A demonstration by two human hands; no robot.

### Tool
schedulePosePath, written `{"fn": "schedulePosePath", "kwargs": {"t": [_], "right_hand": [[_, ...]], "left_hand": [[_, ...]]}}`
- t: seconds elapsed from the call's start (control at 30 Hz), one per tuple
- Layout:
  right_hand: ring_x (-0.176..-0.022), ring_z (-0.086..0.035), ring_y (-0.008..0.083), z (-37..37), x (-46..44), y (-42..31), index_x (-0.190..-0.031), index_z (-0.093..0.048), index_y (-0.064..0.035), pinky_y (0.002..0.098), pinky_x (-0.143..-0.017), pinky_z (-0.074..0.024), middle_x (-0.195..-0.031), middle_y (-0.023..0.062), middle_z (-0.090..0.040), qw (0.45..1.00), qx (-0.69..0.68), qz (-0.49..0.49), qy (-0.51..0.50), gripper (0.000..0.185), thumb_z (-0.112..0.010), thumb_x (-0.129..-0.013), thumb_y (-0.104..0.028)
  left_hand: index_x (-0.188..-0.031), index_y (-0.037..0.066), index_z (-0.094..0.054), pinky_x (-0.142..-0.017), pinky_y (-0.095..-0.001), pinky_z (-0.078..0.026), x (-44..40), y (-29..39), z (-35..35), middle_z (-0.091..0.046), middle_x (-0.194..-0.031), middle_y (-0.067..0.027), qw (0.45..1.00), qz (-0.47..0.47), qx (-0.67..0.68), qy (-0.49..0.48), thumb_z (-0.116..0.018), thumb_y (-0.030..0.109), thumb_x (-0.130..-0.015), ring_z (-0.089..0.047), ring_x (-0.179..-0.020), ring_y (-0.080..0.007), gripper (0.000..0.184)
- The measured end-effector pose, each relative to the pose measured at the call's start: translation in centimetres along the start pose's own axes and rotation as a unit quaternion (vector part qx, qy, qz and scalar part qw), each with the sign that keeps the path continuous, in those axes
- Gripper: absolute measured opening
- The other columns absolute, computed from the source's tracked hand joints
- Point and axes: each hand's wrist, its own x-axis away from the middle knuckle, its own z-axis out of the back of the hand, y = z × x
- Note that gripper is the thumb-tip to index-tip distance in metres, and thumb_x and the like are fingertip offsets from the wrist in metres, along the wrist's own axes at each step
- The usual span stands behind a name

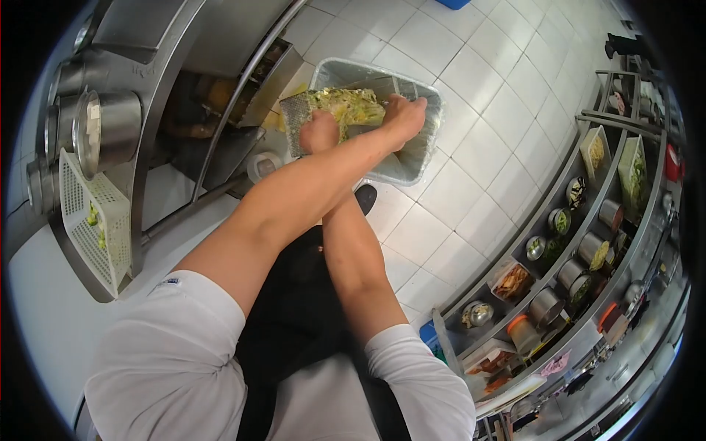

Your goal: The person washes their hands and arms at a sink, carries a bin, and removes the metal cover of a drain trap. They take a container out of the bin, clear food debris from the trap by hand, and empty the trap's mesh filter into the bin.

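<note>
My arms cross, the left forearm passing over the right. My right hand (319,132) is closed on a grey perforated metal strainer (294,117), at its near side. Wet yellow-green vegetable scraps (353,107) cover the strainer and reach toward my left hand. My left hand (406,120) is above the right part of a grey bin (423,165) lined with a clear bag. Its fingers curl downward beside the scraps; what they grip is hidden. The strainer tilts over the bin's left rim.
A steel counter (162,95) on the left carries metal pots (118,125) and a white perforated basket (95,220) with green pieces. A small white tub (265,167) stands by the bin. On the right, a long steel shelf holds several food containers (512,281). White floor tiles (478,88) surround the bin.
</note>
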Motion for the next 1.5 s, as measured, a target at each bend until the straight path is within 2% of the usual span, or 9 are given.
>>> {"fn": "schedulePosePath", "kwargs": {"t": [0.1,0.3,0.43,0.63,1.0,1.13,1.27,1.37,1.5], "right_hand": [[-0.065,-0.054,0.0426,0.7,-0.4,0.6,-0.067,-0.053,0.0013,0.0482,-0.063,-0.0413,-0.069,0.0268,-0.054,0.999,-0.033,-0.005,-0.029,0.017,-0.061,-0.072,-0.013],[-0.068,-0.054,0.0421,1.5,-1.0,1.9,-0.076,-0.057,0.0019,0.0453,-0.066,-0.0428,-0.075,0.0255,-0.057,0.997,-0.065,-0.011,-0.032,0.020,-0.060,-0.081,-0.017],[-0.069,-0.058,0.0395,1.0,-2.0,3.9,-0.084,-0.061,0.0017,0.0435,-0.068,-0.0444,-0.078,0.0237,-0.061,0.992,-0.107,-0.037,-0.053,0.019,-0.058,-0.085,-0.017],[-0.062,-0.056,0.0189,1.2,-1.8,5.6,-0.087,-0.064,0.0025,0.0373,-0.063,-0.0438,-0.066,0.0105,-0.061,0.978,-0.194,-0.058,-0.044,0.024,-0.055,-0.090,-0.020],[-0.077,-0.057,0.0192,3.5,-2.3,5.8,-0.097,-0.063,0.0019,0.0334,-0.078,-0.0435,-0.081,0.0087,-0.064,0.980,-0.156,-0.111,-0.055,0.028,-0.054,-0.092,-0.024],[-0.088,-0.058,0.0209,2.2,-3.9,9.0,-0.104,-0.064,-0.0013,0.0355,-0.086,-0.0417,-0.092,0.0073,-0.065,0.939,-0.305,-0.156,0.018,0.029,-0.054,-0.093,-0.026],[-0.085,-0.059,0.0191,3.9,-4.5,10.5,-0.110,-0.062,0.0031,0.0315,-0.080,-0.0457,-0.099,0.0080,-0.065,0.883,-0.468,0.006,0.038,0.034,-0.056,-0.093,-0.026],[-0.079,-0.059,0.0162,5.3,-6.2,11.7,-0.103,-0.061,0.0077,0.0294,-0.073,-0.0478,-0.094,0.0094,-0.065,0.884,-0.444,-0.142,-0.045,0.032,-0.055,-0.094,-0.022],[-0.083,-0.060,0.0179,6.9,-6.7,13.3,-0.107,-0.060,0.0072,0.0309,-0.075,-0.0478,-0.097,0.0109,-0.064,0.862,-0.476,-0.170,-0.030,0.034,-0.055,-0.094,-0.023]], "left_hand": [[-0.125,-0.012,-0.035,-0.097,-0.0398,-0.041,-1.7,-0.9,-0.9,-0.046,-0.127,-0.0301,0.999,-0.009,-0.030,0.038,-0.052,0.036,-0.086,-0.048,-0.118,-0.0390,0.064],[-0.127,-0.012,-0.038,-0.099,-0.0362,-0.038,-4.3,-2.2,-2.6,-0.048,-0.128,-0.0252,0.996,0.021,-0.070,0.055,-0.056,0.040,-0.086,-0.047,-0.120,-0.0300,0.069],[-0.131,-0.010,-0.034,-0.100,-0.0367,-0.037,-6.2,-3.5,-3.0,-0.046,-0.131,-0.0237,0.999,0.037,0.016,0.010,-0.057,0.041,-0.084,-0.046,-0.122,-0.0309,0.073],[-0.132,-0.006,-0.037,-0.101,-0.0392,-0.033,-5.4,-3.3,-2.3,-0.039,-0.137,-0.0216,0.985,0.082,0.137,-0.067,-0.058,0.044,-0.084,-0.039,-0.126,-0.0285,0.072],[-0.139,-0.003,-0.029,-0.109,-0.0404,-0.019,-7.1,-4.6,-2.4,-0.027,-0.146,-0.0203,0.944,0.091,0.261,-0.178,-0.059,0.048,-0.083,-0.027,-0.133,-0.0289,0.080],[-0.132,-0.003,-0.040,-0.098,-0.0356,-0.035,-3.8,-1.7,-0.1,-0.042,-0.134,-0.0182,0.989,0.014,0.116,-0.094,-0.063,0.044,-0.083,-0.042,-0.121,-0.0245,0.071],[-0.120,-0.002,-0.053,-0.079,-0.0308,-0.047,-4.3,-2.5,4.4,-0.061,-0.108,-0.0121,0.988,-0.143,0.055,-0.032,-0.067,0.034,-0.082,-0.058,-0.095,-0.0187,0.054],[-0.111,-0.001,-0.060,-0.074,-0.0293,-0.049,-4.8,-3.5,9.4,-0.066,-0.091,-0.0077,0.963,-0.246,0.041,0.104,-0.067,0.027,-0.082,-0.062,-0.082,-0.0164,0.040],[-0.098,0.000,-0.064,-0.083,-0.0361,-0.047,-5.7,-7.2,14.2,-0.066,-0.096,-0.0180,0.960,-0.175,-0.090,0.197,-0.058,0.038,-0.085,-0.063,-0.093,-0.0294,0.041]]}}
